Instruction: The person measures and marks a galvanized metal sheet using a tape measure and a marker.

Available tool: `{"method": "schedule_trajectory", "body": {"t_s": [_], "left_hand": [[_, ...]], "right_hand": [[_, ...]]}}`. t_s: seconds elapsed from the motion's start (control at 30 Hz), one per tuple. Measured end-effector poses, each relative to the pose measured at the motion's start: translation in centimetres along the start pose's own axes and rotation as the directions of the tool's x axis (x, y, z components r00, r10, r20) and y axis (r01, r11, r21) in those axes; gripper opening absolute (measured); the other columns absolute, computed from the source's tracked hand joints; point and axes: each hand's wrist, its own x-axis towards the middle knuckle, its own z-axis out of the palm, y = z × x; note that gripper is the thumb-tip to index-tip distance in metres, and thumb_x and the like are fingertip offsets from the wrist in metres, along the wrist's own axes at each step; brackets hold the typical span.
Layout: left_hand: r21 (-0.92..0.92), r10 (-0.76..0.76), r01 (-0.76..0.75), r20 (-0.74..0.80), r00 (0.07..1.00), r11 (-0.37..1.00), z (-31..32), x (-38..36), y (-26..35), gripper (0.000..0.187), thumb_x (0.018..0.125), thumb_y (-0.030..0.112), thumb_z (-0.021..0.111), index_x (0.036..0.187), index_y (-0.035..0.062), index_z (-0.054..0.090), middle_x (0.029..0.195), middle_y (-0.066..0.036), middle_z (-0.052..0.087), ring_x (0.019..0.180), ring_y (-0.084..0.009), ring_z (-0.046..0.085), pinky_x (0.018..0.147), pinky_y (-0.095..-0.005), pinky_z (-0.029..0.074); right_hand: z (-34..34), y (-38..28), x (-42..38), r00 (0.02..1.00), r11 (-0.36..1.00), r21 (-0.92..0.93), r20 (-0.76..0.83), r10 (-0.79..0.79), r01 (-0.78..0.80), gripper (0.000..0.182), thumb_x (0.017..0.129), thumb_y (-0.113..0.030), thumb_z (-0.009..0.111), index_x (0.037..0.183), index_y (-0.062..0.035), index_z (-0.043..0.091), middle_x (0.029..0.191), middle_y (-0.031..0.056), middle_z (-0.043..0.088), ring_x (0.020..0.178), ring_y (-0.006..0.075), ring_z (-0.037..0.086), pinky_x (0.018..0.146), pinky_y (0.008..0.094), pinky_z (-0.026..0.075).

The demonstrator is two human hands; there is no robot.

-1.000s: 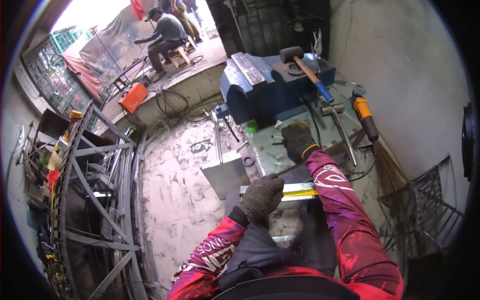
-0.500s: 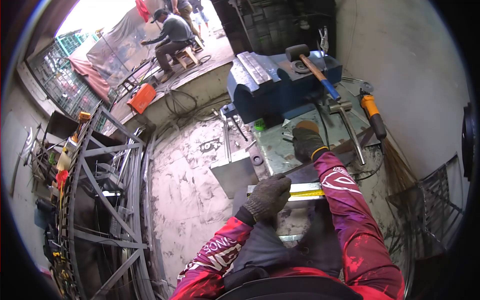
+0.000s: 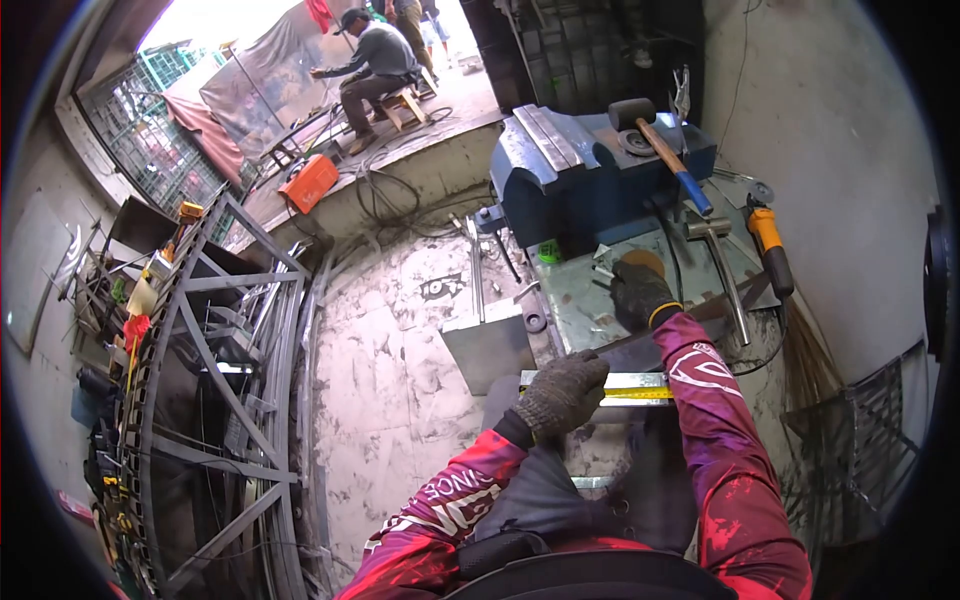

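Note:
My left hand point(image 3: 563, 396), in a dark knitted glove, is closed over a shiny square metal tube point(image 3: 640, 380) lying across my lap. A yellow tape measure blade point(image 3: 640, 394) runs along the tube, from under the left hand toward my right forearm. Farther forward, my right hand point(image 3: 642, 294), also gloved, reaches down onto the metal bench plate point(image 3: 580, 315). Its fingers are mostly hidden under the glove's back, and I cannot tell if they hold anything. Beside it lie a round brown disc point(image 3: 645, 262) and small light-coloured pieces point(image 3: 602, 270).
A blue vise point(image 3: 560, 205) carries a mallet point(image 3: 660, 150). To its right lie a hammer point(image 3: 718, 270) and an orange angle grinder point(image 3: 768, 240). A metal rack point(image 3: 215, 390) stands left. Beyond a ledge, a person point(image 3: 375, 75) sits near an orange box point(image 3: 310, 184).
The view has turned slightly left, so the scene sits farther right. My left hand stays on the tube with the tape; my right hand remains by the brown disc.

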Motion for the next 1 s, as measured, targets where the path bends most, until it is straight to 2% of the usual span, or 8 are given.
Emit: {"method": "schedule_trajectory", "body": {"t_s": [0.27, 0.47, 0.6, 0.67, 0.7, 0.77, 0.93, 1.0], "left_hand": [[-0.027, 0.031, -0.031, -0.023, 0.999, 0.999, 0.0, 0.0, 0.0, 0.011, 0.09, 0.014, 0.065, 0.094, 0.0044, 0.062, 0.098, -0.019, 0.062, 0.095, -0.044, 0.064, 0.082, -0.0543, 0.052], [-0.011, -0.003, 0.003, 0.007, 1.0, 1.0, -0.5, 0.0, 0.4, 0.013, 0.093, 0.017, 0.066, 0.094, 0.0056, 0.06, 0.097, -0.018, 0.06, 0.089, -0.0415, 0.064, 0.078, -0.0498, 0.051], [-0.076, -0.001, -0.001, -0.036, 0.999, 0.997, 0.0, 0.0, -0.1, 0.008, 0.09, 0.009, 0.066, 0.091, 0.004, 0.06, 0.089, -0.018, 0.059, 0.082, -0.0374, 0.063, 0.073, -0.0463, 0.051], [-0.079, -0.002, -0.001, -0.034, 0.999, 0.997, 0.2, 0.1, -0.3, 0.007, 0.089, 0.007, 0.066, 0.093, 0.0038, 0.061, 0.089, -0.017, 0.059, 0.082, -0.0366, 0.063, 0.074, -0.0456, 0.051], [-0.108, -0.073, 0.074, 0.011, 0.997, 0.991, -0.1, 0.1, 0.1, 0.006, 0.089, 0.006, 0.066, 0.093, 0.0036, 0.062, 0.091, -0.017, 0.06, 0.084, -0.0371, 0.063, 0.076, -0.0453, 0.052], [-0.066, 0.013, -0.011, 0.028, 1.0, 0.998, -0.2, 0.4, -0.2, 0.006, 0.089, 0.007, 0.066, 0.091, 0.0028, 0.062, 0.091, -0.018, 0.06, 0.086, -0.0384, 0.063, 0.076, -0.0456, 0.051], [-0.061, -0.007, 0.009, 0.039, 0.999, 0.998, -0.4, 0.3, 0.3, 0.007, 0.089, 0.008, 0.066, 0.09, 0.0022, 0.062, 0.09, -0.019, 0.06, 0.087, -0.0397, 0.063, 0.076, -0.0463, 0.051], [-0.064, 0.002, 0.0, 0.031, 1.0, 0.998, -0.5, 0.4, 0.2, 0.007, 0.089, 0.008, 0.067, 0.089, 0.0023, 0.062, 0.09, -0.019, 0.06, 0.087, -0.0399, 0.063, 0.076, -0.0469, 0.051]], "right_hand": [[-0.6, -0.4, -1.0, 0.988, 0.988, 0.102, -0.115, -0.105, 0.116, 0.034, 0.09, -0.016, 0.073, 0.121, -0.0037, 0.072, 0.12, 0.022, 0.063, 0.114, 0.0414, 0.063, 0.1, 0.0483, 0.05], [-0.8, -0.8, 0.0, 0.993, 0.978, 0.2, -0.114, -0.035, 0.057, 0.039, 0.088, -0.017, 0.073, 0.126, -0.0068, 0.072, 0.114, 0.0213, 0.065, 0.109, 0.04, 0.066, 0.095, 0.0475, 0.05], [-1.3, -1.0, 0.0, 0.996, 0.983, 0.185, -0.094, 0.006, 0.011, 0.028, 0.095, -0.017, 0.067, 0.121, -0.0094, 0.071, 0.116, 0.0208, 0.067, 0.112, 0.0411, 0.065, 0.098, 0.0472, 0.051], [0.0, 0.1, -0.1, 0.922, 0.968, 0.171, -0.37, -0.111, 0.185, 0.027, 0.095, -0.018, 0.068, 0.12, -0.0085, 0.071, 0.118, 0.0218, 0.069, 0.109, 0.041, 0.067, 0.095, 0.0467, 0.053], [-0.1, 0.3, 0.0, 0.927, 0.974, 0.171, -0.367, -0.077, 0.149, 0.027, 0.095, -0.018, 0.068, 0.12, -0.0085, 0.071, 0.118, 0.0218, 0.069, 0.109, 0.041, 0.067, 0.095, 0.0467, 0.053], [-0.3, 0.4, 0.5, 0.981, 0.843, 0.534, -0.188, 0.048, 0.061, 0.028, 0.094, -0.022, 0.072, 0.119, -0.0083, 0.074, 0.118, 0.0209, 0.07, 0.104, 0.0393, 0.07, 0.093, 0.0471, 0.055], [0.4, 1.5, 1.5, 0.947, 0.914, 0.405, -0.305, 0.101, 0.033, 0.036, 0.091, -0.028, 0.079, 0.121, -0.0078, 0.078, 0.11, 0.018, 0.075, 0.099, 0.0338, 0.073, 0.089, 0.0437, 0.057], [1.3, 2.0, 2.6, 0.948, 0.619, 0.785, -0.225, 0.225, 0.04, 0.038, 0.091, -0.031, 0.08, 0.121, -0.0078, 0.078, 0.111, 0.0172, 0.077, 0.1, 0.0314, 0.074, 0.091, 0.0416, 0.057]]}}
